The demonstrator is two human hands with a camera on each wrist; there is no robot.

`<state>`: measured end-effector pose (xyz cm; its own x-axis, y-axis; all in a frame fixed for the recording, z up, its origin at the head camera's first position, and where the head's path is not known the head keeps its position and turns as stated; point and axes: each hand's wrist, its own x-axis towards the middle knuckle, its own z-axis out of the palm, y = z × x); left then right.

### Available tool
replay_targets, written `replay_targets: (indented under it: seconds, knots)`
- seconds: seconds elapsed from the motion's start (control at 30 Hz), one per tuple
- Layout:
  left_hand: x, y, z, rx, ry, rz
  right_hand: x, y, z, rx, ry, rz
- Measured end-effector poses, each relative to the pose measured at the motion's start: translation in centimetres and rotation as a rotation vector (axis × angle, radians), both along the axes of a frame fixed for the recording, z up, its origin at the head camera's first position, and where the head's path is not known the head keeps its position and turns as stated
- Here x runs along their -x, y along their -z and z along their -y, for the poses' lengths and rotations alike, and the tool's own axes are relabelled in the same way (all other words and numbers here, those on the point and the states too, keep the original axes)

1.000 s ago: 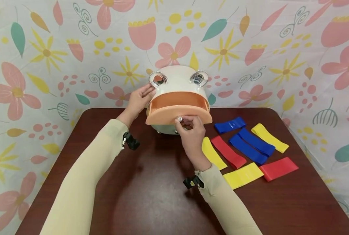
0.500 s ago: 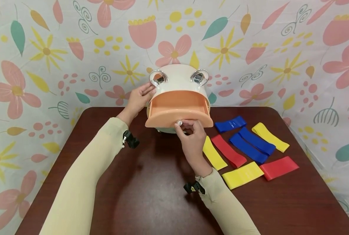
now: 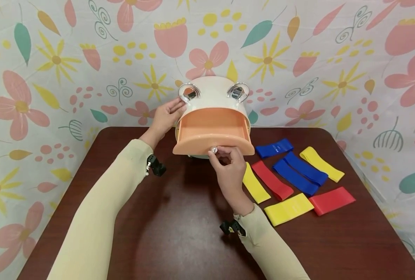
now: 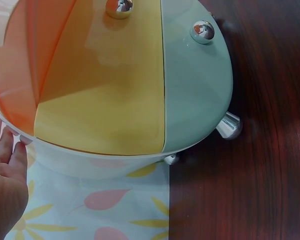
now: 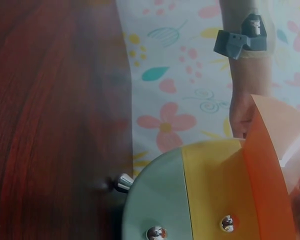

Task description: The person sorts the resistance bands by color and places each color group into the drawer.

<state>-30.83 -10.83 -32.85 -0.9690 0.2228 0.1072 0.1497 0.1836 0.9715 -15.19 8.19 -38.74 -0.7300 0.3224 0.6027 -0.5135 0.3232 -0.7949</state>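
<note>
A small round drawer cabinet (image 3: 214,91) with a white shell and two mirrored eye-like rings stands at the back of the table. Its top orange drawer (image 3: 190,146) is pulled out, and the part of the inside that shows holds nothing. My right hand (image 3: 231,175) pinches the drawer's silver knob (image 3: 213,149) between thumb and fingers. Against the cabinet's left side rests my left hand (image 3: 164,118), its fingers extended along the shell. Below the orange drawer, a yellow drawer (image 4: 105,95) and a green drawer (image 4: 197,80) are closed in the left wrist view.
Right of the cabinet lie several flat loop bands: blue bands (image 3: 274,148), red bands (image 3: 272,181) and yellow bands (image 3: 288,210). They rest on the dark wooden table (image 3: 179,233). A flower-patterned cloth (image 3: 123,46) hangs close behind the cabinet.
The orange drawer has come further out toward me, with my right hand drawing back and slightly down on its knob. My left hand stays at the cabinet's side.
</note>
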Motion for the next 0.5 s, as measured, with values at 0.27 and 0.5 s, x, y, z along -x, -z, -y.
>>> replay_targets:
  seconds: [0.27, 0.5]
  knots:
    - [-0.16, -0.14, -0.08, -0.001, -0.001, 0.003, -0.45, 0.31, -0.13, -0.038, 0.014, -0.039]
    - [-0.23, -0.29, -0.15, -0.014, 0.000, 0.010, -0.62, 0.68, -0.34, -0.038, 0.015, -0.073]
